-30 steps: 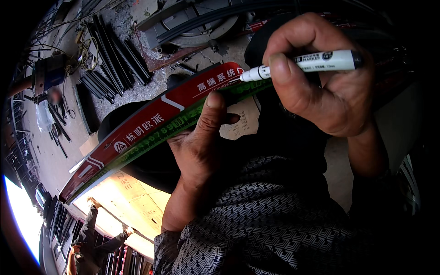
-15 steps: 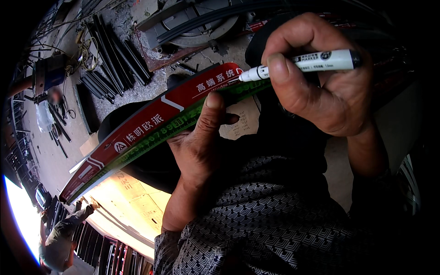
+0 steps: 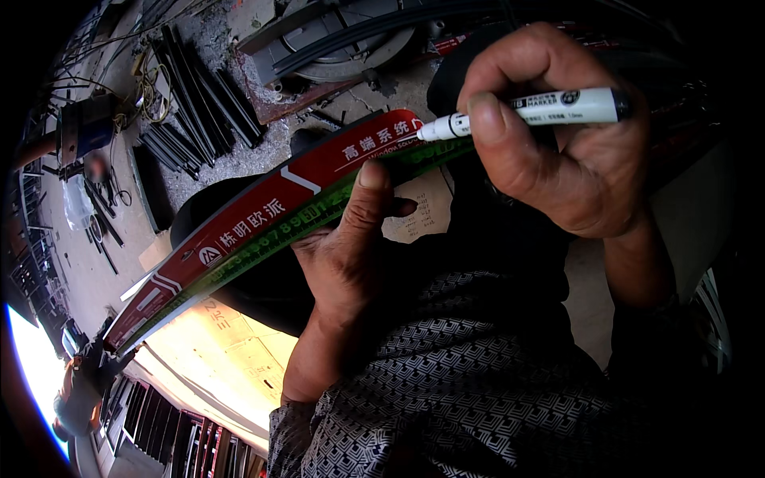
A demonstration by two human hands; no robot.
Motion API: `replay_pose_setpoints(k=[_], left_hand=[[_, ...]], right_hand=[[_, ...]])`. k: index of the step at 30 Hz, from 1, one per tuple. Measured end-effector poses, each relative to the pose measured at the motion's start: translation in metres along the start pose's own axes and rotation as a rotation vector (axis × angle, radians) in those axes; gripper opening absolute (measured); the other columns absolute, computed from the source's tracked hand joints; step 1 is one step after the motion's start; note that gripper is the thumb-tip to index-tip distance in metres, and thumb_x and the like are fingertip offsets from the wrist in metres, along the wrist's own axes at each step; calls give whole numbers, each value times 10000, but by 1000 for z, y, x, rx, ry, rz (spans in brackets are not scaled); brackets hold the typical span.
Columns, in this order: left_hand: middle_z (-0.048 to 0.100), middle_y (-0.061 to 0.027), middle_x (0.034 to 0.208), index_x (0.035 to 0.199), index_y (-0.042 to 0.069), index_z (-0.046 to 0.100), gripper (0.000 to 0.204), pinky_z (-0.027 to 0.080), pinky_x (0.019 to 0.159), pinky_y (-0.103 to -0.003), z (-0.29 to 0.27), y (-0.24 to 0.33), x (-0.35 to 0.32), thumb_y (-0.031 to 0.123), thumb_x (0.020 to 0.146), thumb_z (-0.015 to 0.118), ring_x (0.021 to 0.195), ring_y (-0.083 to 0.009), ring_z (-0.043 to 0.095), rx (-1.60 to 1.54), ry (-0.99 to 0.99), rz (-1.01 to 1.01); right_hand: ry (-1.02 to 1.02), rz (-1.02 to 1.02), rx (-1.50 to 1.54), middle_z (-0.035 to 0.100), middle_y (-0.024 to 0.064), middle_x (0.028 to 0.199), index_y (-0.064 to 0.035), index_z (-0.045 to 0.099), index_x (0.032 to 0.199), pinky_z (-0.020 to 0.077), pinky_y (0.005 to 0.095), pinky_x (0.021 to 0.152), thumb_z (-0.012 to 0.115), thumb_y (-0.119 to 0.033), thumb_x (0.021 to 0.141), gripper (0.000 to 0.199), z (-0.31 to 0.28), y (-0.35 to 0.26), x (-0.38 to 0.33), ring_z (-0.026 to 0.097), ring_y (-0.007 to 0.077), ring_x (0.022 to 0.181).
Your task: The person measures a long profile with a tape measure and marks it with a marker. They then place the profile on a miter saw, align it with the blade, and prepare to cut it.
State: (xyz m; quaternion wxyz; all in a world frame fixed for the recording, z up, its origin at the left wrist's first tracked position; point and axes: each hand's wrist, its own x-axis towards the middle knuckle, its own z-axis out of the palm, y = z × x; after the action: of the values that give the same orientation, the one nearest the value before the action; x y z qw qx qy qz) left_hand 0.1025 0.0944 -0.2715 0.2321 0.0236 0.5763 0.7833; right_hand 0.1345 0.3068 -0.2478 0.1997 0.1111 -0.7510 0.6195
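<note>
A long bar with a red printed face (image 3: 239, 209) slants across my lap, its near end at the lower left. Along its lower edge runs a green numbered measuring strip (image 3: 275, 233). My left hand (image 3: 351, 243) is closed around the bar, thumb on the measuring strip, other fingers mostly hidden underneath. In my right hand (image 3: 550, 139) is a white paint marker (image 3: 558, 110) with a dark end, pinched between thumb and fingers. The marker's tip meets the red face close to the bar's right visible end, just right of my left thumb.
Black profile offcuts (image 3: 191, 103) lie on the littered floor at upper left, near a round metal machine base (image 3: 343, 52). Cardboard (image 3: 231, 358) lies at lower left. Beyond it a person (image 3: 80, 398) stands beside a stack of dark profiles (image 3: 159, 422).
The marker and my right hand have shifted very slightly to the right. My left hand and the bar stay put. The person at lower left has moved and bent toward the left edge.
</note>
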Motion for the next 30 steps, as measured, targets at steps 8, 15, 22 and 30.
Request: replay_pose_setpoints(k=[8,15,22,30], left_hand=[[751,-161,1079,1194,-23,681,300,622,714,-307,-2,-1,0,215,1012,692,941,-235,744,-8,-8,6],[746,-163,1107,1203,-18,674,313,628,711,-313,-3,-2,0,223,1006,702,960,-241,743,-22,-13,3],[742,-152,1092,1208,-13,663,294,629,714,-316,-2,-2,0,187,998,710,959,-233,740,-34,-15,62],[738,-152,1067,1195,-27,660,315,627,701,-308,0,-1,1,208,994,719,933,-227,738,4,4,72]], right_hand=[[-74,-13,-170,610,-11,731,-13,635,984,390,185,495,645,-95,993,83,-3,-15,9,502,-4,576],[-46,-62,-123,630,16,779,12,627,1040,397,177,510,611,-52,996,80,-10,-4,-1,516,-5,588],[-144,-261,-296,667,97,895,57,570,1236,483,232,583,574,-165,1062,282,-18,-7,4,611,82,683],[-281,-410,-719,700,165,1027,19,653,1163,568,366,696,680,-400,981,458,-20,-2,-22,683,256,851]])
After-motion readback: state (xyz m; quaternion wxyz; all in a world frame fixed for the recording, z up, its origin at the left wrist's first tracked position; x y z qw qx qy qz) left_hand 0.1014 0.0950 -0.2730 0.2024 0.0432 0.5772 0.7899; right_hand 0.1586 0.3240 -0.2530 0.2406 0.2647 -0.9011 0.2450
